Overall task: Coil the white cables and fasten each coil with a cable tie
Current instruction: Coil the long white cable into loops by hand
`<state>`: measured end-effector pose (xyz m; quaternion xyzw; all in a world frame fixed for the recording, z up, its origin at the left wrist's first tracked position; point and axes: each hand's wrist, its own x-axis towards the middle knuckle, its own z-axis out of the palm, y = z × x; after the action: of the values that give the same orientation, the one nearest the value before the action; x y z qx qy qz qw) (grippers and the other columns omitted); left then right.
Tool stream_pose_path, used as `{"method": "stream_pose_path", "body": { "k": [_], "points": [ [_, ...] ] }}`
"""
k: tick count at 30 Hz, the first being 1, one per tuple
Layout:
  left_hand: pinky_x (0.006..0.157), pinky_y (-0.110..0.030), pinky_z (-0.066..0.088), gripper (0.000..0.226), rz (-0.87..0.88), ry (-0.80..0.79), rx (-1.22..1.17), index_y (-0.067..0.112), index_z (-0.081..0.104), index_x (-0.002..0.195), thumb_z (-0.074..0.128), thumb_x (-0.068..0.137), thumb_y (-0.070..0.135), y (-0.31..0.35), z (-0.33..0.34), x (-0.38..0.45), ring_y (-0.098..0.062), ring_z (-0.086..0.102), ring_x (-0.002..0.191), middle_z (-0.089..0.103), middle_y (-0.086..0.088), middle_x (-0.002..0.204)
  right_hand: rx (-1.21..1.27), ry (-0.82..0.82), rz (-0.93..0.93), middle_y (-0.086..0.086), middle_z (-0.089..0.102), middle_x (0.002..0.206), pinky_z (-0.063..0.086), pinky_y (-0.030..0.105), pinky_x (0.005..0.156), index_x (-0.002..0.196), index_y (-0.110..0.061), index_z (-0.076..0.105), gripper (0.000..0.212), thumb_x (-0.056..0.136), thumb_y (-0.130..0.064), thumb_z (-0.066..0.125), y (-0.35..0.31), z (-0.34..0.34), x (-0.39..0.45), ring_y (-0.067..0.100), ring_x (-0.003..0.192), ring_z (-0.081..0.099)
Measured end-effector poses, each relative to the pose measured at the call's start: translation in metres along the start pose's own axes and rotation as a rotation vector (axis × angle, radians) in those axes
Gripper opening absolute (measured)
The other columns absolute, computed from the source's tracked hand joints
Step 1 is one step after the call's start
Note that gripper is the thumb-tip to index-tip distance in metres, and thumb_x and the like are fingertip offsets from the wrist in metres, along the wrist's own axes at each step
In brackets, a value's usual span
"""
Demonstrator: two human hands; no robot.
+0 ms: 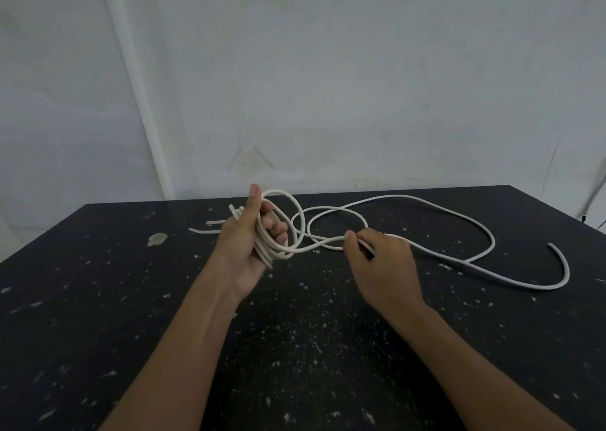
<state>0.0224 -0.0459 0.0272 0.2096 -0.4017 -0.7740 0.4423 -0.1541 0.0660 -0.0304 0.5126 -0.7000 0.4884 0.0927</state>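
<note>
Head view: the one camera; looks down over both forearms onto the table.
Surface: black, white-flecked tabletop (98,299), with a pale wall behind its far edge.
Task thing: long white round cable (426,202), part wound and part loose.
Coil: several turns of the cable gathered in the left hand (252,243), held upright just above the table at mid-scene.
Left fingers: curled through the coil and gripping the turns; thumb straight, pointing up along the far side.
Right hand (380,263): just right of the coil, knuckles up; fingertips pinch the cable where it leaves the coil.
Loose run: from the right hand the cable loops far and right across the table, then swings back near; its free end (551,245) lies at the right, well apart from both hands.
Key relation: all slack lies right of the coil, its length running left to right; the right hand is the nearer one to feed it.
Step judged: mid-coiling; much of the cable still unwound, no tie fitted yet.
Small white pieces (213,223): short thin lengths on the table just left of and behind the left hand; possibly cable ties, too small to tell.
Risk judged: the loose loops cross each other beside the coil and may snag when drawn in.
</note>
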Motion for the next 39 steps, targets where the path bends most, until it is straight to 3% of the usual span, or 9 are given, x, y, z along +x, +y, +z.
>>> {"method": "stream_pose_path", "body": {
  "k": [5, 8, 11, 13, 17, 21, 26, 32, 39],
  "points": [
    [0.039, -0.017, 0.034, 0.035, 0.032, -0.025, -0.060, 0.021, 0.054, 0.073, 0.064, 0.087, 0.051, -0.002, -0.003, 0.004, -0.002, 0.036, 0.033, 0.040, 0.009, 0.044, -0.082, -0.107, 0.106, -0.003, 0.052, 0.052, 0.039, 0.032, 0.051, 0.064, -0.018, 0.056, 0.053, 0.102, -0.054, 0.056, -0.009, -0.002, 0.001, 0.014, 0.051, 0.050],
    [0.034, -0.015, 0.029, 0.037, 0.095, 0.051, -0.187, 0.021, 0.054, 0.071, 0.063, 0.089, 0.053, 0.013, -0.019, 0.013, -0.002, 0.034, 0.030, 0.041, 0.008, 0.042, 0.131, -0.285, 0.180, -0.005, 0.055, 0.054, 0.045, 0.037, 0.058, 0.067, -0.020, 0.063, 0.054, 0.091, -0.069, 0.063, -0.001, -0.009, 0.007, 0.010, 0.052, 0.050],
    [0.034, -0.016, 0.030, 0.039, 0.160, 0.172, -0.229, 0.023, 0.055, 0.068, 0.064, 0.088, 0.055, 0.027, -0.038, 0.022, -0.004, 0.036, 0.030, 0.043, 0.009, 0.042, 0.338, -0.460, 0.144, -0.005, 0.063, 0.058, 0.046, 0.028, 0.059, 0.074, -0.025, 0.071, 0.035, 0.092, -0.054, 0.074, 0.006, -0.017, 0.008, 0.004, 0.052, 0.052],
    [0.034, -0.016, 0.029, 0.040, 0.178, 0.251, -0.254, 0.024, 0.054, 0.069, 0.062, 0.092, 0.055, 0.028, -0.047, 0.024, -0.005, 0.036, 0.031, 0.042, 0.010, 0.043, 0.227, -0.485, 0.037, -0.006, 0.068, 0.065, 0.052, 0.033, 0.060, 0.079, -0.028, 0.073, 0.030, 0.093, -0.054, 0.072, 0.011, -0.020, 0.010, 0.006, 0.056, 0.058],
    [0.035, -0.016, 0.030, 0.041, 0.195, 0.302, -0.303, 0.024, 0.054, 0.069, 0.064, 0.093, 0.056, 0.028, -0.057, 0.026, -0.005, 0.036, 0.033, 0.043, 0.011, 0.045, -0.161, -0.373, -0.064, -0.007, 0.068, 0.067, 0.055, 0.033, 0.063, 0.086, -0.027, 0.075, 0.047, 0.093, -0.070, 0.056, 0.020, -0.028, 0.015, 0.008, 0.060, 0.060],
    [0.036, -0.018, 0.032, 0.040, 0.186, 0.306, -0.157, 0.021, 0.055, 0.071, 0.066, 0.092, 0.053, 0.016, -0.045, 0.023, -0.003, 0.035, 0.035, 0.044, 0.010, 0.048, -0.360, 0.030, -0.039, -0.010, 0.053, 0.053, 0.036, 0.023, 0.049, 0.067, -0.023, 0.060, 0.050, 0.094, -0.065, 0.063, 0.015, -0.025, 0.013, 0.009, 0.050, 0.052],
    [0.039, -0.024, 0.031, 0.041, 0.224, 0.169, 0.205, 0.019, 0.057, 0.071, 0.065, 0.084, 0.058, -0.007, -0.013, 0.010, -0.009, 0.036, 0.038, 0.046, 0.005, 0.050, 0.046, -0.025, 0.289, -0.004, 0.050, 0.048, 0.038, 0.031, 0.054, 0.064, -0.011, 0.062, 0.049, 0.101, -0.044, 0.063, 0.000, -0.024, 0.015, 0.014, 0.050, 0.046],
    [0.042, -0.025, 0.035, 0.042, 0.194, -0.067, 0.474, 0.015, 0.061, 0.076, 0.047, 0.107, 0.040, -0.025, 0.015, -0.006, -0.015, 0.037, 0.040, 0.050, -0.002, 0.053, 0.875, -0.175, 0.637, 0.002, 0.054, 0.073, 0.027, 0.024, 0.044, 0.111, -0.007, 0.074, 0.031, 0.109, -0.008, 0.043, -0.021, -0.018, 0.020, 0.009, 0.052, 0.040],
    [0.055, -0.035, 0.051, 0.043, 0.177, -0.073, 0.563, 0.010, 0.066, 0.079, 0.050, 0.107, 0.038, -0.044, 0.036, -0.014, -0.018, 0.056, 0.047, 0.065, -0.007, 0.062, 0.841, -0.164, 0.307, 0.010, 0.071, 0.071, 0.051, 0.025, 0.046, 0.111, -0.005, 0.080, 0.016, 0.099, -0.009, 0.070, -0.033, -0.015, 0.006, 0.012, 0.055, 0.061]
  ]
}}
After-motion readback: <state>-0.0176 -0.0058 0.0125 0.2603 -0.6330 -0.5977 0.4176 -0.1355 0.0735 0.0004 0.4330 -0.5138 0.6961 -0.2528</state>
